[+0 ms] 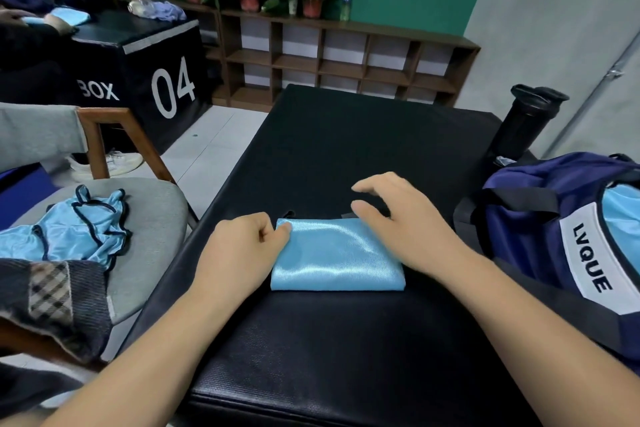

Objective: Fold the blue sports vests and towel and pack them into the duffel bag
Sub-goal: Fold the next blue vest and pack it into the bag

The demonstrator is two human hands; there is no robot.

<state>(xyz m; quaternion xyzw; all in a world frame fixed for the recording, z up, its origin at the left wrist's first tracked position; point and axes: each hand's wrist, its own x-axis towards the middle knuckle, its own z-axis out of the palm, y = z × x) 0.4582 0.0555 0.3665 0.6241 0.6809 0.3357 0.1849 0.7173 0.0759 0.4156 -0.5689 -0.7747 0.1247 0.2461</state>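
A shiny light-blue vest (pixel 337 258), folded into a small rectangle, lies on the black padded bench (pixel 329 357). My left hand (pixel 242 246) has curled fingers that pinch the fold's far left corner. Over the right edge of the fold sits my right hand (pixel 398 218), its fingers spread and relaxed, the thumb touching the cloth. The navy duffel bag (pixel 540 218) marked LVQUE stands at the right end of the bench, with light-blue cloth showing in its open top. Loose blue vests (pixel 69 232) with dark trim lie crumpled on the grey chair seat at left.
A black bottle (pixel 526 121) stands behind the bag. A plaid cloth (pixel 52 291) lies on the chair's (pixel 149 218) near side. A black box marked 04 (pixel 145 69) and a low wooden shelf (pixel 346 62) with potted plants stand beyond, and a person's hands work at far left.
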